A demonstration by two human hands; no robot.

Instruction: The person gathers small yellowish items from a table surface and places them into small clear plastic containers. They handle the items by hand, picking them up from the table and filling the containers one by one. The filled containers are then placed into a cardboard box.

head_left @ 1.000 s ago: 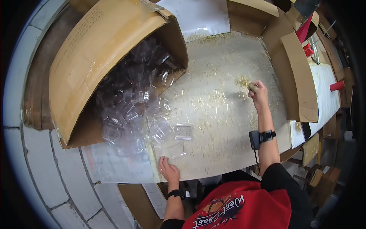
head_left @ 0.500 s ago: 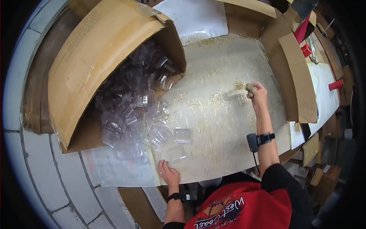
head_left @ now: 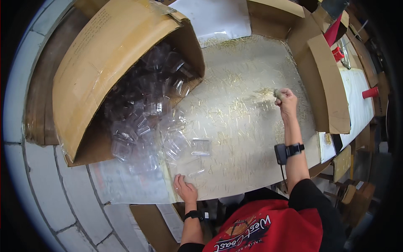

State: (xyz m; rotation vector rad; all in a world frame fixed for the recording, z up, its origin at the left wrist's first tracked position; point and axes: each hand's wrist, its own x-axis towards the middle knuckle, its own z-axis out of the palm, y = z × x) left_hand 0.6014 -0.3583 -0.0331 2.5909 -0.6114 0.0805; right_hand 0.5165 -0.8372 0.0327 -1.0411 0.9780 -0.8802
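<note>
My right hand [head_left: 289,104] is closed around a small rounded grey-green lump [head_left: 278,94], held over the right part of the worktop [head_left: 252,176]. Thin gold-coloured, pin-like pieces [head_left: 264,91] lie or hang just left of the lump; I cannot tell which. Many more gold slivers [head_left: 216,113] are scattered across the pale surface. Near the front edge, my left hand [head_left: 186,191] rests on the worktop with its fingers extended and nothing in them. A clear plastic piece [head_left: 196,171] lies just beyond its fingertips, and a clear rectangular tray [head_left: 200,147] sits farther back.
A large cardboard box [head_left: 96,71] lies on its side at the left, spilling clear plastic containers [head_left: 134,134] toward the middle. Cardboard walls [head_left: 327,84] border the right side. A white sheet [head_left: 214,19] covers the back. A red cylinder [head_left: 370,93] lies beyond the right wall.
My right hand has shifted slightly right, and the gold clump at the lump looks thinner and more spread out. My left hand has stayed in place.
</note>
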